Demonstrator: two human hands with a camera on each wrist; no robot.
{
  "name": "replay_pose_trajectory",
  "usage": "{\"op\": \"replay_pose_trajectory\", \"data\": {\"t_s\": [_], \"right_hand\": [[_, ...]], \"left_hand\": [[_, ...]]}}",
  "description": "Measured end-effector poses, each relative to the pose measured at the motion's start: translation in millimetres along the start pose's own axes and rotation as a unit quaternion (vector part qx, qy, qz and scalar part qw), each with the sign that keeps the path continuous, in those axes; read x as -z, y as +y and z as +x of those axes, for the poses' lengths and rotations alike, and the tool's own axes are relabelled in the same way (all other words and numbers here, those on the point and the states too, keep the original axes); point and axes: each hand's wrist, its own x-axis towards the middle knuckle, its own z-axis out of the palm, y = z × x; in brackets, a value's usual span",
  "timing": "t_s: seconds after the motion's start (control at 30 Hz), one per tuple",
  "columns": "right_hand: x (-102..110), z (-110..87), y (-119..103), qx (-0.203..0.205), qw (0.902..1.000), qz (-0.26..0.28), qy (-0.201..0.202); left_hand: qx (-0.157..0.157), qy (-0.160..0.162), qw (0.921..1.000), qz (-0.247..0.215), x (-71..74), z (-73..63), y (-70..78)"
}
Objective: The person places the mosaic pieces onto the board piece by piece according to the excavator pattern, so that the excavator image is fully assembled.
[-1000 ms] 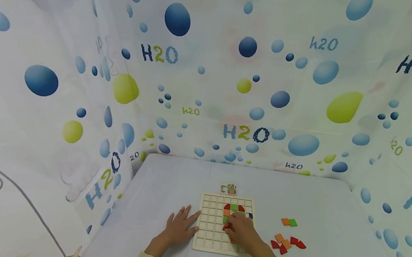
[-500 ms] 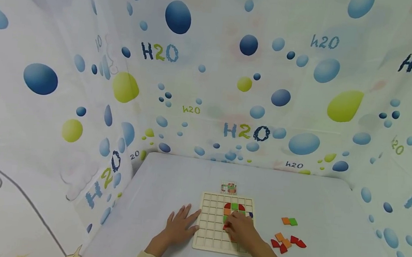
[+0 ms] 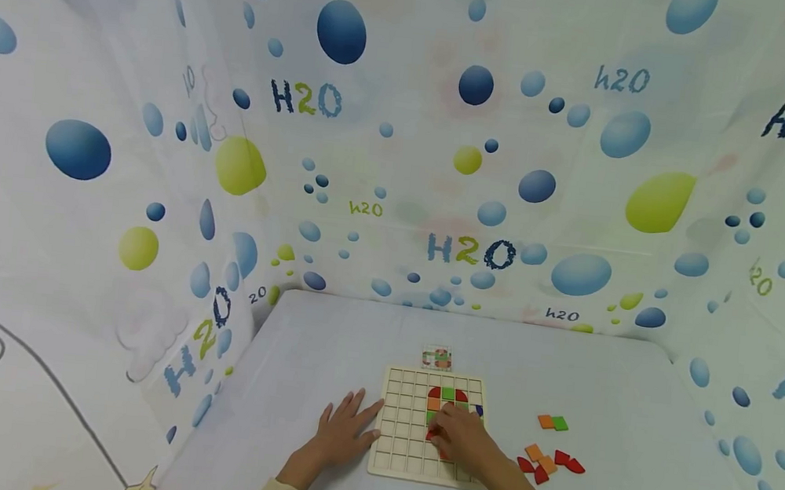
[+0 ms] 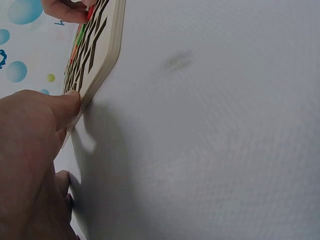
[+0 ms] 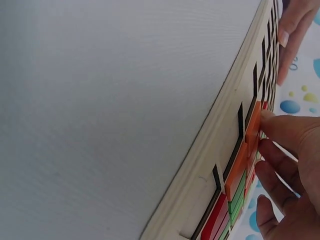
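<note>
The wooden grid board (image 3: pixel 396 449) lies flat on the table, with red, green, orange and blue pieces set in its right part. My left hand (image 3: pixel 343 430) rests with spread fingers beside the board; in the left wrist view its thumb (image 4: pixel 67 107) touches the board's edge. Over the inlaid pieces, my right hand (image 3: pixel 464 441) pinches a small red piece (image 3: pixel 429 435) at a cell. Orange tiles (image 5: pixel 254 122) sit in the board just under the right thumb in the right wrist view. The right hand covers part of the pattern.
A small printed pattern card (image 3: pixel 437 357) lies behind the board. To the right, an orange tile (image 3: pixel 546 422) and a green tile (image 3: pixel 560 424) touch; nearer me are several loose red pieces (image 3: pixel 570 461) and orange tiles (image 3: pixel 547 464). A patterned curtain (image 3: pixel 401 159) surrounds the white table (image 3: pixel 311 348).
The right fingers stay at the same cell with the red piece, shifting only very slightly. The left hand has not moved. The head view has tilted a little.
</note>
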Motion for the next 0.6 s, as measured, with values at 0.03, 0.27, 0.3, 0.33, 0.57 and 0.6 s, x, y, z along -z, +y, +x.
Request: {"op": "replay_pose_trajectory", "data": {"t_s": [0.03, 0.27, 0.3, 0.33, 0.57, 0.6], "right_hand": [[-0.2, 0.0, -0.1, -0.002, 1.0, -0.001, 0.0], [-1.5, 0.1, 0.4, -0.007, 1.0, -0.001, 0.006], [-1.3, 0.0, 0.5, -0.008, 1.0, -0.005, 0.005], [-0.8, -0.2, 0.5, -0.008, 0.9999, -0.009, 0.003], [4.8, -1.4, -1.0, -0.01, 0.9996, -0.026, -0.01], [5.9, -1.6, -1.5, -0.013, 0.9994, -0.028, -0.014]], "left_hand": [[0.0, 0.0, 1.0, -0.001, 0.1, -0.1, 0.0], [-0.003, 0.002, 0.9999, -0.01, 1.8, -2.8, 2.4], [-0.003, 0.002, 0.9999, -0.01, 2.1, -3.0, 2.9], [-0.004, 0.003, 0.9999, -0.01, 2.4, -3.3, 3.3], [-0.013, 0.009, 0.9998, -0.013, 4.0, -4.3, 5.1], [-0.013, 0.011, 0.9998, -0.012, 3.0, -4.3, 4.6]]}}
